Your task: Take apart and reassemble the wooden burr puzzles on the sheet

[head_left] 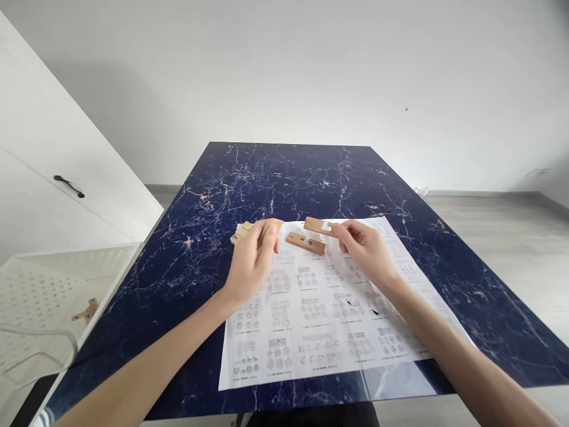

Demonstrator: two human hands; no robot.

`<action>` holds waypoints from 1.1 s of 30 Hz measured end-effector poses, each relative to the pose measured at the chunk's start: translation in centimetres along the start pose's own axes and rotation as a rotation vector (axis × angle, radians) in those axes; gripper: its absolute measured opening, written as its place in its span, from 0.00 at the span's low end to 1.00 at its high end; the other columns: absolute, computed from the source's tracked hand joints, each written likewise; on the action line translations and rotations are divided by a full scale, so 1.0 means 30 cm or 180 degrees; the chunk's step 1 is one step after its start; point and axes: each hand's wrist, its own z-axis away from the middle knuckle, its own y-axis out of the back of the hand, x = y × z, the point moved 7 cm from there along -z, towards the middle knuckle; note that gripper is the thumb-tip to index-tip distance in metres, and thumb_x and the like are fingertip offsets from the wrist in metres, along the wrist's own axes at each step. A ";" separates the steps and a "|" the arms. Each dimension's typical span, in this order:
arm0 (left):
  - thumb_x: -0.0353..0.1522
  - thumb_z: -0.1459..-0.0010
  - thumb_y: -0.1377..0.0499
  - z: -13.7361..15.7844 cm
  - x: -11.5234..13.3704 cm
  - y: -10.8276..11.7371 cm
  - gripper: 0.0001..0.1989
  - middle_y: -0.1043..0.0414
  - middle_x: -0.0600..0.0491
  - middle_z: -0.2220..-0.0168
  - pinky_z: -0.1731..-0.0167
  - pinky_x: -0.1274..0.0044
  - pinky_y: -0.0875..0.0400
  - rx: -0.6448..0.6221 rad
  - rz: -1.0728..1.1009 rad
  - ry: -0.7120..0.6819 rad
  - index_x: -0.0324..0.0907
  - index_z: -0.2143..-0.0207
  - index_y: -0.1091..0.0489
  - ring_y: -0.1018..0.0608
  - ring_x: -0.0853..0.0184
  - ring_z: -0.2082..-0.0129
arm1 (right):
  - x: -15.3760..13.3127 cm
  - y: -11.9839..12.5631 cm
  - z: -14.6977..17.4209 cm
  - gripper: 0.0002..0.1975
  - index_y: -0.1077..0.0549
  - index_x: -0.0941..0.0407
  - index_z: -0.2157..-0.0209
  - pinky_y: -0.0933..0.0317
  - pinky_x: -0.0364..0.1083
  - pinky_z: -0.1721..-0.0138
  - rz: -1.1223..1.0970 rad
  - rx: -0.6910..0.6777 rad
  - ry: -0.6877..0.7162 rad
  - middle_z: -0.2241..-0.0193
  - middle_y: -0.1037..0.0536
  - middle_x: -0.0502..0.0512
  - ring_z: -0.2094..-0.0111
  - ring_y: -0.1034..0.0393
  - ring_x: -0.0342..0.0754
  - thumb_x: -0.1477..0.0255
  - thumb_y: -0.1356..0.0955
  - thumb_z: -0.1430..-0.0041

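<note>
A notched wooden puzzle piece (315, 224) is pinched between the thumb and fingers of my right hand (362, 244), its other end pointing left. Just below it, a second wooden piece (306, 243) with a marked end and small cutouts lies on the printed sheet (329, 314). My left hand (254, 258) is closed, with its thumb against the curled fingers; what they grip is mostly hidden. Behind that hand, pale wooden pieces (241, 231), one marked 3, show at the sheet's upper left corner. The sheet carries rows of small puzzle diagrams.
Beneath everything is a dark blue marbled table (284, 184). A white perforated basket (40, 284) stands at the left, with a crossed wooden piece (86, 311) in it. A white cabinet (66, 148) rises beyond the basket, and a pale wall (288, 71) is behind the table.
</note>
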 end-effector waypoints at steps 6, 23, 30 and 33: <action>0.40 0.19 0.53 0.045 -0.009 -0.093 0.15 0.29 0.59 0.72 0.70 0.74 0.36 -0.1010 -0.0771 -0.0273 0.44 0.59 0.36 0.28 0.70 0.76 | 0.018 -0.013 -0.009 0.21 0.20 0.53 0.61 0.40 0.48 0.69 0.0633 0.0071 0.0130 0.73 0.20 0.53 0.73 0.29 0.50 0.50 0.33 0.29; 0.36 0.23 0.43 0.088 0.024 -0.164 0.11 0.23 0.48 0.58 0.52 0.65 0.24 -0.1634 -0.1646 -0.1379 0.41 0.57 0.23 0.22 0.59 0.56 | -0.014 -0.115 0.041 0.17 0.19 0.49 0.44 0.28 0.54 0.59 0.1331 -0.0720 0.1221 0.54 0.21 0.61 0.59 0.22 0.55 0.64 0.38 0.20; 0.37 0.26 0.39 0.082 0.023 -0.146 0.13 0.27 0.42 0.46 0.46 0.59 0.24 -0.1341 -0.1900 -0.1417 0.41 0.45 0.28 0.24 0.53 0.46 | -0.060 -0.144 0.076 0.18 0.20 0.48 0.44 0.27 0.55 0.60 0.1236 -0.1196 0.1312 0.50 0.24 0.61 0.58 0.24 0.55 0.67 0.40 0.20; 0.40 0.27 0.37 0.083 0.019 -0.150 0.17 0.27 0.41 0.42 0.43 0.57 0.25 -0.1427 -0.1903 -0.1388 0.42 0.42 0.29 0.25 0.51 0.42 | -0.060 -0.149 0.078 0.17 0.21 0.50 0.43 0.26 0.57 0.56 0.1126 -0.1190 0.1287 0.49 0.24 0.62 0.55 0.23 0.56 0.68 0.40 0.20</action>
